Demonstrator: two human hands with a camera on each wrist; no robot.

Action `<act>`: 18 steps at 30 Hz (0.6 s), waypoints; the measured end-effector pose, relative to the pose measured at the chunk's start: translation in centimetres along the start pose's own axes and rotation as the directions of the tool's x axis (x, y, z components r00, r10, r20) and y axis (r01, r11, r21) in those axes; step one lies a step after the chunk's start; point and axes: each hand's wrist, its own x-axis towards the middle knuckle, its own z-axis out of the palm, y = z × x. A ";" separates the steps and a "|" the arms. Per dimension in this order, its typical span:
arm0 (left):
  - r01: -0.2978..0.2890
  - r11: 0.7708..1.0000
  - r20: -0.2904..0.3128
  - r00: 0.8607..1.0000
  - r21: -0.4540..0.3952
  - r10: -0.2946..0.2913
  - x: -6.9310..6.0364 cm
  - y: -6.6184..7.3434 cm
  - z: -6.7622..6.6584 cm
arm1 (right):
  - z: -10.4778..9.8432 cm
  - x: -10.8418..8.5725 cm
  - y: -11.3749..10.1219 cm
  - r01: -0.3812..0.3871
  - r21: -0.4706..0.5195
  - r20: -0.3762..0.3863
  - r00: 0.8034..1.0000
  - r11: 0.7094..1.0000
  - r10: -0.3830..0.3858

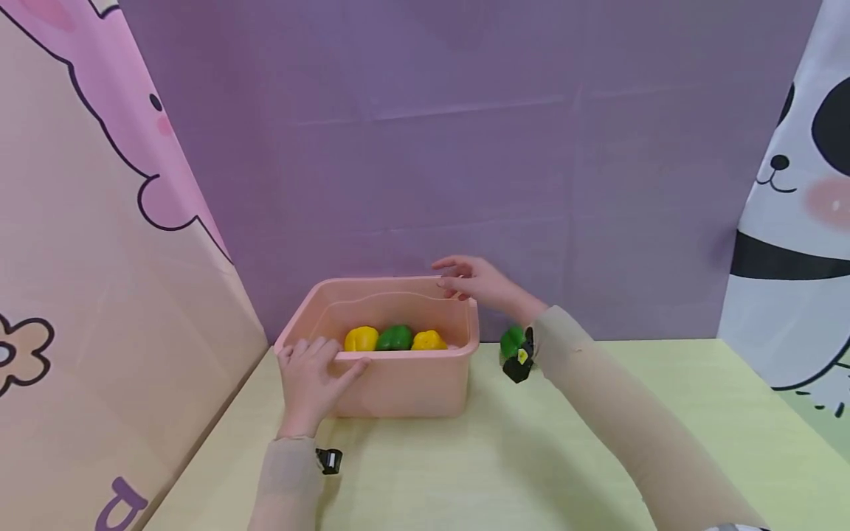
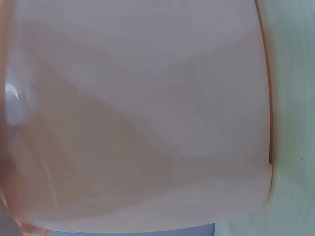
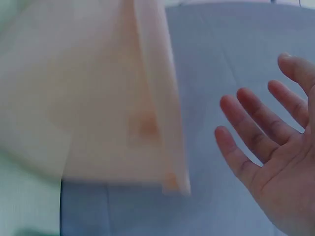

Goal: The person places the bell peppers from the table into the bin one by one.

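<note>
A pink plastic bin (image 1: 398,383) stands on the table against the purple backdrop. Inside it lie a yellow bell pepper (image 1: 361,339), a green bell pepper (image 1: 395,338) and a second yellow bell pepper (image 1: 429,341). My left hand (image 1: 311,380) grips the bin's near rim at the left corner, fingers over the edge and thumb along the outside; the left wrist view is filled by the bin's wall (image 2: 147,108). Over the far right corner is my right hand (image 1: 481,282), its fingers spread and holding nothing, apart from the rim in the right wrist view (image 3: 283,162).
Another green bell pepper (image 1: 511,341) sits on the table right of the bin, partly hidden by the right wrist's black camera (image 1: 519,365). The purple backdrop (image 1: 425,162) rises behind the bin, and a printed side panel (image 1: 133,310) stands at left.
</note>
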 end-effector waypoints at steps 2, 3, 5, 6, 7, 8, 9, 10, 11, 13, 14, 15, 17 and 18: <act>-0.002 1.000 -0.004 1.000 -0.002 0.002 0.0 0.0 0.1 | -1.4 -0.7 1.1 -0.012 0.022 -0.062 0.998 1.000 0.014; -0.001 1.000 -0.004 1.000 -0.001 0.001 0.0 0.1 0.2 | -2.0 -1.1 1.7 -0.014 0.038 -0.094 0.995 0.999 0.018; 0.003 1.000 -0.004 1.000 -0.002 -0.003 0.0 0.0 0.2 | -2.9 -1.8 2.9 -0.012 0.053 -0.155 0.988 0.999 0.020; 0.006 1.000 -0.002 1.000 0.001 -0.006 -0.1 0.0 0.2 | -3.2 -2.2 3.6 -0.009 0.063 -0.182 0.983 0.998 0.020; 0.009 1.000 0.000 1.000 0.003 -0.009 -0.1 0.0 0.2 | -3.5 -2.5 4.2 -0.008 0.071 -0.207 0.978 0.997 0.022; 0.012 1.000 0.002 1.000 0.005 -0.012 -0.1 0.0 0.2 | -3.6 -2.8 4.9 -0.009 0.066 -0.228 0.973 0.998 0.024; 0.015 1.000 0.004 1.000 0.008 -0.015 -0.1 0.0 0.2 | -3.7 -3.0 5.6 -0.011 0.059 -0.250 0.968 0.998 0.025; 0.017 1.000 0.006 1.000 0.010 -0.017 -0.1 -0.1 0.3 | -3.8 -3.3 6.4 -0.016 0.052 -0.269 0.963 0.999 0.029; 0.017 1.000 0.007 1.000 0.015 -0.018 -0.1 -0.1 0.3 | -3.7 -3.5 7.1 -0.028 0.046 -0.285 0.958 0.999 0.040; 0.017 1.000 0.007 1.000 0.018 -0.017 -0.1 -0.1 0.4 | -3.6 -3.9 8.8 -0.052 0.036 -0.311 0.949 0.998 0.060; 0.016 1.000 0.006 1.000 0.019 -0.016 -0.1 -0.1 0.4 | -3.4 -4.1 9.6 -0.064 0.026 -0.322 0.944 0.998 0.069; 0.017 1.000 0.005 1.000 0.019 -0.017 -0.1 -0.2 0.5 | -3.2 -4.3 10.4 -0.076 0.017 -0.334 0.939 0.997 0.078; 0.018 1.000 0.003 1.000 0.019 -0.018 -0.2 -0.2 0.5 | -2.8 -4.6 11.8 -0.114 -0.005 -0.352 0.930 0.993 0.105; 0.019 1.000 0.003 1.000 0.018 -0.019 -0.2 -0.2 0.6 | -2.5 -4.8 12.5 -0.130 -0.016 -0.360 0.926 0.991 0.116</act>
